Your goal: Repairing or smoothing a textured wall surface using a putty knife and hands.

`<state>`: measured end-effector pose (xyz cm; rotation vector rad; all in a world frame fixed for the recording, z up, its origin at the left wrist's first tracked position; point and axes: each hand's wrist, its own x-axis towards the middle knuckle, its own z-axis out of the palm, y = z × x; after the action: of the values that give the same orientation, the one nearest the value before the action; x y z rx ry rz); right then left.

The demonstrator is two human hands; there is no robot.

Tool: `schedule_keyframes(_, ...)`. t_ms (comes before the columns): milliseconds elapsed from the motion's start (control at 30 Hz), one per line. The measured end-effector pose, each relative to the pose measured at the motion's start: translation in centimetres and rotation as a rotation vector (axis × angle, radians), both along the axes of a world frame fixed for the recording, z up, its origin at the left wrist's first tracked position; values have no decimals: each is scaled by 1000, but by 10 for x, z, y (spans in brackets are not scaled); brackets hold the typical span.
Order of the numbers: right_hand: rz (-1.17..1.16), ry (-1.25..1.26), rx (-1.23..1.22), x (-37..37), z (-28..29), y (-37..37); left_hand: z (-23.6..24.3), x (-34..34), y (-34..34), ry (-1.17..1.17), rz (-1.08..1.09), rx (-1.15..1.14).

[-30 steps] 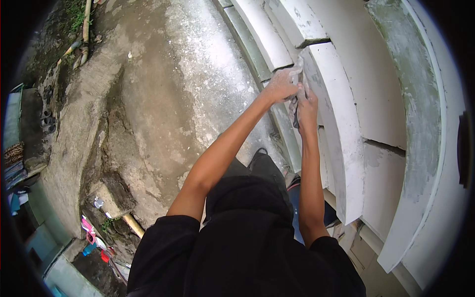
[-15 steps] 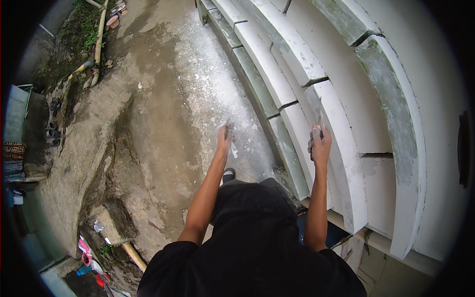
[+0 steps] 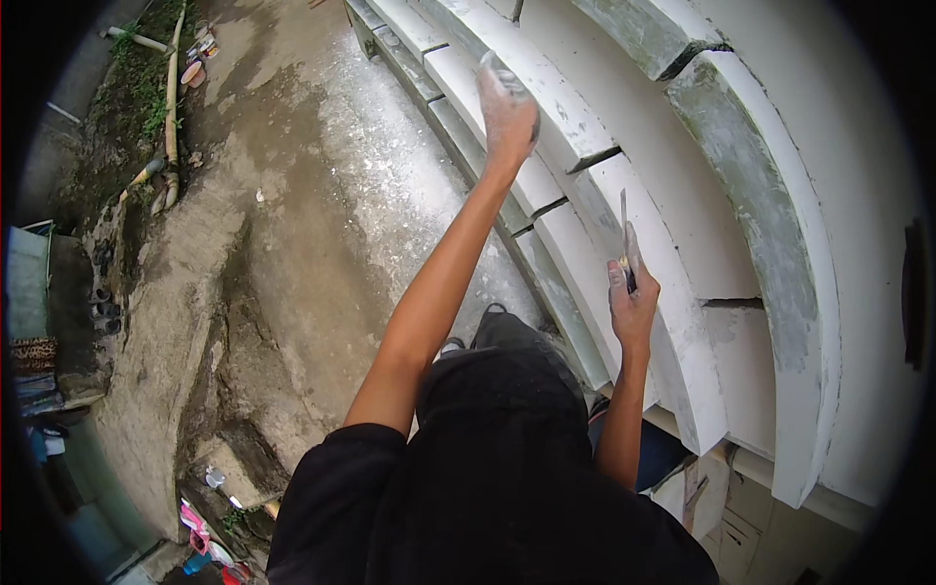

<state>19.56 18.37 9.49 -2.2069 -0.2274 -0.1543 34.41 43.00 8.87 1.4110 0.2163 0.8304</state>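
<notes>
My right hand (image 3: 634, 292), dusted white, is wrapped round the dark handle of a putty knife (image 3: 624, 216). Its thin blade points up, seen nearly edge-on, in front of a white curved slab (image 3: 673, 322). Farther forward, my left hand (image 3: 509, 115) is over the long white ledge (image 3: 546, 83), its back coated in pale powder. Those fingers are curled closed; a pale bit shows at their tips, too hidden to name. Whether that hand touches the ledge I cannot tell.
Curved slabs with grey-green patches (image 3: 756, 195) rise in steps on my right, with dark gaps between blocks. White dust and flakes lie on the concrete floor (image 3: 390, 166). At the left are a rough broken concrete edge (image 3: 185, 322), a pipe (image 3: 174, 97) and an orange bowl (image 3: 193, 74).
My left hand has swung up and right, from low above the floor to the ledge. The right hand stays close to its place with the putty knife. The view has shifted slightly.
</notes>
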Motion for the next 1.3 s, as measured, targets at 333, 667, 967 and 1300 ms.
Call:
schedule_keyframes(333,26,-90,75,49,-4,-41,-53,46,-58,46,-13,910)
schedule_keyframes(667,89,-34,135,68,-6,-49,-65,-42,-192,156,-75,-46)
schedule_keyframes(967,-59,3,313,46,8,-15,-88,-23,-194,240,-97,-433)
schedule_keyframes(1300,-159,-77,230,24,12,-18,-80,-38,-215,332,-57,-168)
